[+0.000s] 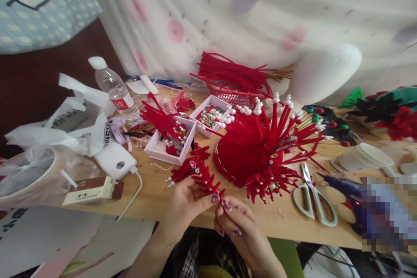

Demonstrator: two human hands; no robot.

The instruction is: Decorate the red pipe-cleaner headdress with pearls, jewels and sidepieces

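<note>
Both hands [180, 205] [243, 224] partly over red sprig [207, 179]

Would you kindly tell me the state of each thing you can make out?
Left hand: closed on red ornament
Right hand: pinching its end
Water bottle: capped
Near box: open, holding beads
Far box: open, holding beads
Red basket: filled with red stems
Scissors: lying flat
White device: cable plugged in

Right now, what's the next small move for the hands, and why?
Probably have the right hand pinch the near end of the red sprig while the left hand steadies it: the left holds the sprig, and both hands meet at that end.
</note>
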